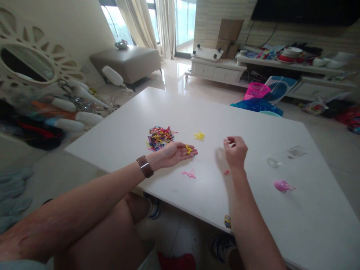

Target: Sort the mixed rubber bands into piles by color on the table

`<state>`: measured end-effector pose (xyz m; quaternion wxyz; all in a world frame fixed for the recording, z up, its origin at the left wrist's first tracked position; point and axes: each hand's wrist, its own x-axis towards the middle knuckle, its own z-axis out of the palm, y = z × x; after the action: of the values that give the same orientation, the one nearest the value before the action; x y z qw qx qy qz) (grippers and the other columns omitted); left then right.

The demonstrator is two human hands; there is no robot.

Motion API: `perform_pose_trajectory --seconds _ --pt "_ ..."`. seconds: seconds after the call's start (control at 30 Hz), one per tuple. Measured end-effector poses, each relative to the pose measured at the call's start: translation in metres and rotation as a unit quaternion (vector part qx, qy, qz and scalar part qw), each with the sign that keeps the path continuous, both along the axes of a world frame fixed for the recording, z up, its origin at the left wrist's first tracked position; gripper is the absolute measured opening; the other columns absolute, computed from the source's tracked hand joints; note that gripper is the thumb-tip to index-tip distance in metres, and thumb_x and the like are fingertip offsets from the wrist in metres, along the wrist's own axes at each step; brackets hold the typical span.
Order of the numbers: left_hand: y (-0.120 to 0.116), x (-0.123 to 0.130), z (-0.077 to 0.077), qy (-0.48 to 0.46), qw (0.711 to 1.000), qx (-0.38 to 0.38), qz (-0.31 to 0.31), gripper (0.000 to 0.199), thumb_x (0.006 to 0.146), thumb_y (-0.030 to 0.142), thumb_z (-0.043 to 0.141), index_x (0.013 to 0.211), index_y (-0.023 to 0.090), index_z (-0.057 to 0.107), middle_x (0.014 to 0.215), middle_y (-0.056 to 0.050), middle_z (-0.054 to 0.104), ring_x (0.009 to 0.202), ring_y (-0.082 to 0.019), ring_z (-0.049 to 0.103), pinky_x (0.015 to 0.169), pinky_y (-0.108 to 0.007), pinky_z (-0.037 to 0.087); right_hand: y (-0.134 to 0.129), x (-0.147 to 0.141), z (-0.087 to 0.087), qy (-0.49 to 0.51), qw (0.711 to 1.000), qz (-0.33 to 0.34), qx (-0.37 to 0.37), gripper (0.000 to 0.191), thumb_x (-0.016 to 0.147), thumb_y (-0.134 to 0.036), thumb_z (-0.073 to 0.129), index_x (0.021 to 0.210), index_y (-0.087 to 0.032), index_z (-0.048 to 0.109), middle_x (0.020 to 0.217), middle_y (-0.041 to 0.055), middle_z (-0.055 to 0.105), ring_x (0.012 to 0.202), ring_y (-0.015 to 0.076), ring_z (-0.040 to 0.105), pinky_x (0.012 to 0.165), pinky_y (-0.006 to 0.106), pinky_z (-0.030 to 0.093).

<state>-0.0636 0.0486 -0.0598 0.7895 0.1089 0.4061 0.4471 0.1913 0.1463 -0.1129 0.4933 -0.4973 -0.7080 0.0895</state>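
My left hand (180, 153) is palm up above the table, fingers stretched out, with yellow rubber bands (188, 149) lying across them. Beyond its wrist is a tangled heap of multicoloured rubber bands (157, 138). A small yellow pile (199, 135) lies past the fingertips, and a few pink bands (190, 173) rest on the near side. To the right, my right hand (236, 150) hovers over the tabletop with fingers curled together; whatever they pinch, if anything, cannot be made out. Below it lies a small red piece (226, 172).
On the right of the white table (253, 123) are a clear plastic container (284, 157) on its side and a pink-purple object (282, 185). A yellow cartoon figure (227, 221) sits at the near edge. A pink basket (256, 91) stands beyond the table.
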Motion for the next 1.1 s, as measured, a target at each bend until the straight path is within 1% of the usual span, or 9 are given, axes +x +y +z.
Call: perform_pose_trajectory --seconds 0.07,0.17,0.23,0.3,0.4,0.57,0.7,0.97,1.1 --pt "-0.001 0.001 0.000 0.005 1.000 0.005 0.003 0.026 0.090 0.006 0.044 0.106 0.000 0.063 0.106 -0.025 0.071 0.105 -0.024 0.070 0.100 -0.032 0.052 -0.023 -0.027 0.012 -0.018 0.992 0.121 0.004 0.009 0.090 -0.027 0.060 0.088 -0.020 0.064 0.082 0.0037 0.063 0.072 0.0175 0.058 0.066 0.031 0.046" --pt "-0.001 0.003 0.001 0.014 1.000 0.019 0.007 0.025 0.089 0.002 0.043 0.103 0.001 0.064 0.099 -0.023 0.072 0.096 -0.021 0.072 0.094 -0.031 0.054 -0.051 -0.057 0.020 -0.019 0.968 0.251 0.002 0.008 0.090 -0.028 0.063 0.094 -0.022 0.067 0.087 0.0045 0.065 0.078 0.0180 0.060 0.069 0.032 0.049" --pt "-0.001 0.004 0.001 0.017 1.000 0.020 0.002 0.025 0.090 0.001 0.043 0.100 0.001 0.065 0.093 -0.020 0.073 0.086 -0.019 0.072 0.084 -0.027 0.057 -0.061 -0.068 0.019 -0.014 0.953 0.303 0.000 0.011 0.089 -0.028 0.066 0.099 -0.023 0.067 0.091 0.0050 0.065 0.083 0.0186 0.061 0.071 0.032 0.050" --pt "-0.001 0.005 0.000 0.014 1.000 0.015 -0.006 0.025 0.092 0.004 0.042 0.095 0.002 0.067 0.088 -0.018 0.072 0.076 -0.016 0.071 0.074 -0.024 0.057 -0.065 -0.074 0.015 -0.018 0.944 0.329 -0.002 0.013 0.089 -0.027 0.067 0.101 -0.023 0.068 0.092 0.0052 0.065 0.086 0.0190 0.062 0.074 0.033 0.051" --pt "-0.001 0.006 -0.002 0.007 1.000 0.013 -0.008 0.026 0.093 0.007 0.042 0.089 0.004 0.067 0.087 -0.018 0.072 0.074 -0.016 0.070 0.071 -0.024 0.057 -0.065 -0.076 0.010 -0.036 0.942 0.333 -0.013 0.006 0.090 -0.023 0.064 0.095 -0.023 0.068 0.089 0.0050 0.065 0.087 0.0192 0.062 0.077 0.034 0.051" --pt "0.000 0.009 -0.003 0.016 1.000 0.010 0.006 0.025 0.094 0.006 0.042 0.091 0.003 0.067 0.093 -0.020 0.072 0.086 -0.018 0.071 0.086 -0.029 0.057 -0.062 -0.074 0.009 -0.012 0.956 0.290 -0.028 0.008 0.090 -0.019 0.061 0.095 -0.022 0.066 0.082 0.0027 0.064 0.076 0.0165 0.061 0.067 0.030 0.049" --pt "0.000 0.009 -0.004 0.013 1.000 0.018 0.020 0.022 0.092 0.002 0.046 0.092 0.002 0.068 0.098 -0.021 0.072 0.090 -0.018 0.071 0.091 -0.028 0.056 -0.061 -0.072 0.008 0.002 0.960 0.278 -0.031 0.009 0.091 -0.020 0.059 0.098 -0.022 0.065 0.084 0.0025 0.067 0.074 0.0160 0.061 0.063 0.029 0.047" --pt "0.000 0.010 -0.006 0.014 0.999 0.019 0.043 0.021 0.093 0.001 0.048 0.087 0.004 0.068 0.096 -0.018 0.072 0.089 -0.016 0.070 0.091 -0.027 0.055 -0.061 -0.073 0.008 -0.013 0.957 0.288 -0.036 0.011 0.094 -0.023 0.058 0.092 -0.023 0.068 0.090 0.0043 0.064 0.078 0.0162 0.063 0.068 0.030 0.051" --pt "0.000 0.009 -0.006 0.020 0.999 0.018 0.047 0.021 0.092 0.000 0.048 0.088 0.004 0.069 0.092 -0.017 0.072 0.085 -0.016 0.070 0.087 -0.025 0.056 -0.060 -0.071 0.008 -0.034 0.950 0.309 -0.034 0.009 0.093 -0.021 0.059 0.092 -0.023 0.068 0.091 0.0049 0.066 0.086 0.0187 0.063 0.076 0.033 0.053"
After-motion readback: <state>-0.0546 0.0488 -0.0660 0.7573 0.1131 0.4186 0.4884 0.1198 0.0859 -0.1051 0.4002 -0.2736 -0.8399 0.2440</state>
